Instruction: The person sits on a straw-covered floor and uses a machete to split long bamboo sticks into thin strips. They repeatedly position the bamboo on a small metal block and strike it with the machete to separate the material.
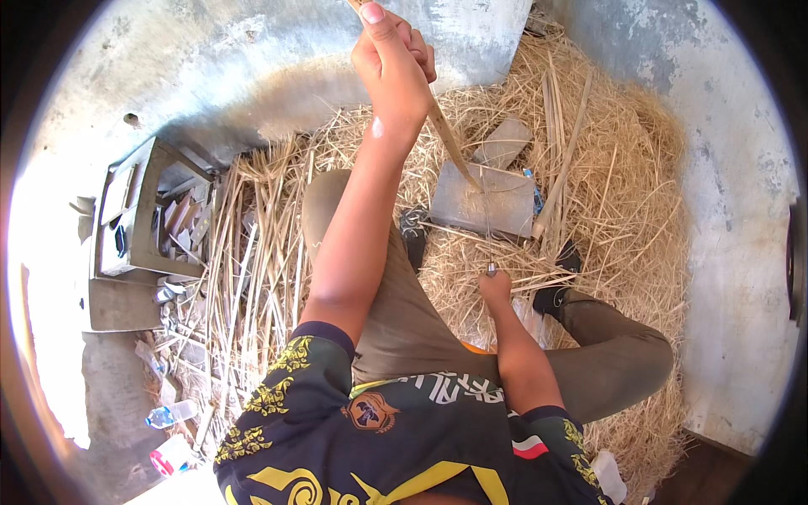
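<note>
Raised in front of me, my left hand (pixel 391 63) is closed around a bamboo stick (pixel 450 143). The stick slants down, and its lower end meets the top of a wooden block (pixel 459 202) lying on the straw. Lower down, between my knees, my right hand (pixel 495 288) grips a knife (pixel 490 244) by its handle, which the fingers mostly hide. Its thin blade appears almost edge-on and points toward the block, near the stick's foot. Whether the blade touches the block or the stick, I cannot tell.
Shavings and straw (pixel 623 160) cover the floor, piled against the right wall. Long split strips (pixel 244 261) lie at the left, beside an open cabinet (pixel 156 210) holding scraps. A plastic bottle (pixel 172 414) lies at lower left. Behind the block sits a flat grey piece (pixel 503 143).
</note>
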The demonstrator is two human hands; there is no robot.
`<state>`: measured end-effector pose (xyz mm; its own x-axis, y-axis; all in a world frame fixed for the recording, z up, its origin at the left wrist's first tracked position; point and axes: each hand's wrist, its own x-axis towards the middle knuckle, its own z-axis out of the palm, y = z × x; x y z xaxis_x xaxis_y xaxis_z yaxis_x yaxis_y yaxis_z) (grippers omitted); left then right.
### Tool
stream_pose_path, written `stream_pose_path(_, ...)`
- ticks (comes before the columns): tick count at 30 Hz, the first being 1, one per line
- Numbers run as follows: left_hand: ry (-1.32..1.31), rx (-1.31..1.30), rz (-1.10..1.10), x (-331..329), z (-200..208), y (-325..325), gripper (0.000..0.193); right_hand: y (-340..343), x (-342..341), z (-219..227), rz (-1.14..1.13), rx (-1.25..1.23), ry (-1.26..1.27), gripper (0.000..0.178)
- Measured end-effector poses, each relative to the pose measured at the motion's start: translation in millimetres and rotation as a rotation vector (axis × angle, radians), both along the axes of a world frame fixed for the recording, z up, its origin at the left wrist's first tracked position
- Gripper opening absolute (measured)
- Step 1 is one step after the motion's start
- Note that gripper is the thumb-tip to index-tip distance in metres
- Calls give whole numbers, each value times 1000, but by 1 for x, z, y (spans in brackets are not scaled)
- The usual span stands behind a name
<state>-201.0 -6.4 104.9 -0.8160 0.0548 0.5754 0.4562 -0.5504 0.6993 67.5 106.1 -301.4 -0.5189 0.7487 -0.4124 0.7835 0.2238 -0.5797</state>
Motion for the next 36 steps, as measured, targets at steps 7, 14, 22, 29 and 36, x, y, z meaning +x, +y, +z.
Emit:
stream_pose_path(7, -145, 111, 6, -12, -2, -1, 54, 15, -24, 53, -362, -1184, 275, 31)
stream_pose_path(14, -111, 85, -24, -14, -7, -3, 57, -3, -40, 67, -305, -750, 526, 19)
stream_pose_path(22, -151, 83, -24, -13, -4, 0, 56, -12, -78, 196, -9, -603, 956, 18)
stream_pose_path(29, -32, -8, -21, -4, 0, -5, 63, -24, -72, 279, 31, -428, 1087, 21)
stream_pose_path(36, -10, 143, -144, 0, -13, 8, 55, -25, -50, 379, -95, -318, 1297, 31)
